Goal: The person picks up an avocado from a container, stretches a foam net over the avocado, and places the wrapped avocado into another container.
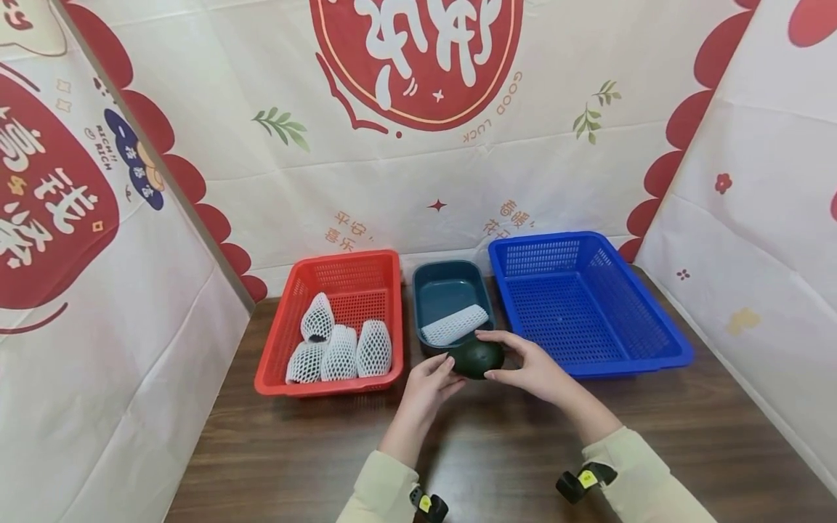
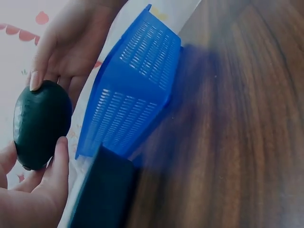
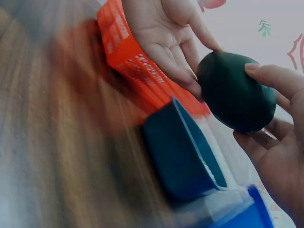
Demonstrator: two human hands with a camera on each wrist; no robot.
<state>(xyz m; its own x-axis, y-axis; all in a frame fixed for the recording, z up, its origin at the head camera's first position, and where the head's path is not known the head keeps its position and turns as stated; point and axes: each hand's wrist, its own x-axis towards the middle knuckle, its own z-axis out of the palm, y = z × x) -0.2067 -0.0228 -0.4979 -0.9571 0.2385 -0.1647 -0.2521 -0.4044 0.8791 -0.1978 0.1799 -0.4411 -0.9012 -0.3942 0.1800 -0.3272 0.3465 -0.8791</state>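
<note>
A dark green avocado (image 1: 479,359) is held up between both hands, over the near edge of the teal bin (image 1: 439,280). My left hand (image 1: 428,386) pinches its left end between thumb and fingers. At the other end, my right hand (image 1: 532,369) grips it, thumb below and fingers above in the head view. The avocado (image 2: 43,124) looks smooth and bare in the left wrist view, its stem tip near the left fingers. Behind it, a white foam net sleeve (image 1: 455,325) lies slanted in the teal bin.
To the left, a red basket (image 1: 277,341) holds several white foam net sleeves (image 1: 339,354) that look filled. A blue basket (image 1: 628,363) stands to the right of the teal bin. All sit on a brown wooden table (image 1: 314,450) with printed cloth walls (image 1: 405,167) around it.
</note>
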